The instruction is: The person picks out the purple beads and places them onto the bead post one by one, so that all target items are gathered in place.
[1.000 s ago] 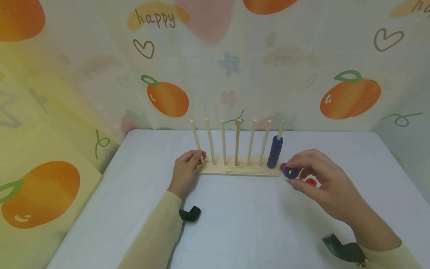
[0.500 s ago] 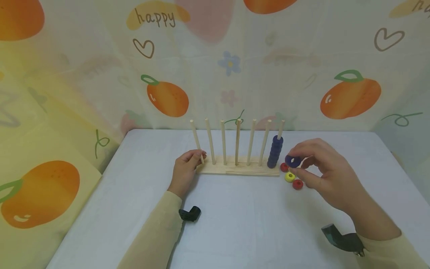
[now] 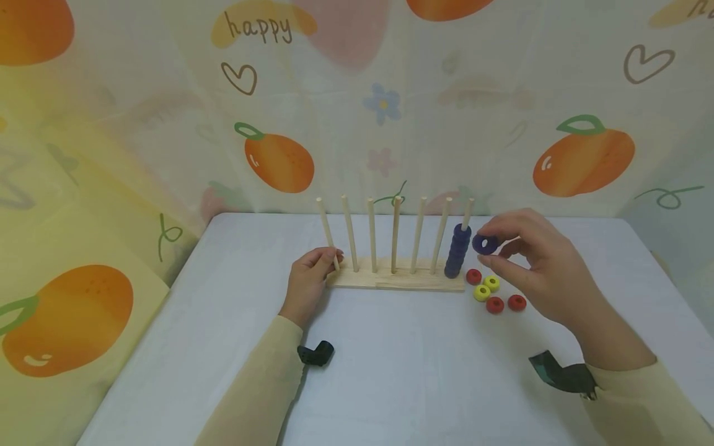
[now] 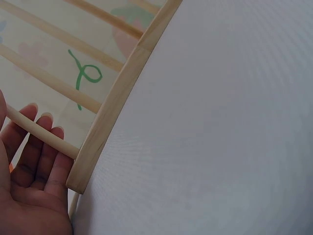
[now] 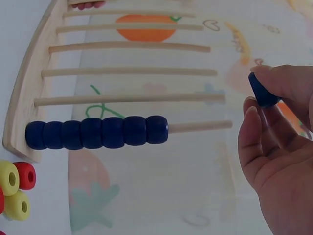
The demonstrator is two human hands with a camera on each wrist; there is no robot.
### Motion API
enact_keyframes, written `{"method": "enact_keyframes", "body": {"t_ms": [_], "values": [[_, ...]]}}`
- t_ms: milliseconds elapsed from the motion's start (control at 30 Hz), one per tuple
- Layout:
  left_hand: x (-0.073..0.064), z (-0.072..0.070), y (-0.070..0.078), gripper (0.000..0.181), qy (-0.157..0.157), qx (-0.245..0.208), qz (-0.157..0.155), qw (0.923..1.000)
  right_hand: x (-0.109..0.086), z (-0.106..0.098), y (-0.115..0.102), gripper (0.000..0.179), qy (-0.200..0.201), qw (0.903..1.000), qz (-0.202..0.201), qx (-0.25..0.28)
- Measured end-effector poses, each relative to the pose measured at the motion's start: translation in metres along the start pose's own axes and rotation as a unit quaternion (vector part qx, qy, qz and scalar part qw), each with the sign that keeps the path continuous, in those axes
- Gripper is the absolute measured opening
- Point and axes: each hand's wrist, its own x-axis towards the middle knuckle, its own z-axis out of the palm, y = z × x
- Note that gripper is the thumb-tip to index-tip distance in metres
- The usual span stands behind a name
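In the head view my right hand (image 3: pixel 541 266) pinches a dark blue bead (image 3: pixel 484 244) between thumb and fingers, off the table. The bead is just right of a wooden peg rack (image 3: pixel 390 284), level with the upper part of its rightmost peg (image 3: pixel 467 214). Several blue beads (image 5: pixel 93 133) are stacked on that peg, whose tip sticks out bare. At the rack's other end my left hand (image 3: pixel 309 282) grips the base of the leftmost peg (image 4: pixel 49 136), with the fingers behind it. The pegs between are bare.
Right of the rack, below my right hand, loose red beads (image 3: pixel 494 305) and yellow beads (image 3: pixel 482 293) lie on the white table (image 3: pixel 390 371). A fruit-patterned cloth (image 3: pixel 424 124) hangs behind the table's back edge.
My right hand has lifted the blue bead from beside the loose beads up towards the rightmost peg's top. More red and yellow beads now show below it. The left hand has stayed put.
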Motion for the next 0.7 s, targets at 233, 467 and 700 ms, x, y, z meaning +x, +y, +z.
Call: {"method": "enact_keyframes", "body": {"t_ms": [233,467,700], "values": [[0.0,0.001,0.001,0.035,0.001,0.001,-0.002,1.0,0.011,0.001,0.004,0.045,0.006,0.9997,0.014,-0.02],[0.0,0.0,-0.001,0.038,0.003,0.018,-0.007,0.9998,0.022,0.002,0.007,0.041,0.006,0.9984,0.045,-0.036],[0.0,0.0,-0.001,0.039,0.007,0.031,-0.009,0.9995,0.035,0.003,0.012,0.035,0.006,0.9962,0.078,-0.04]]}}
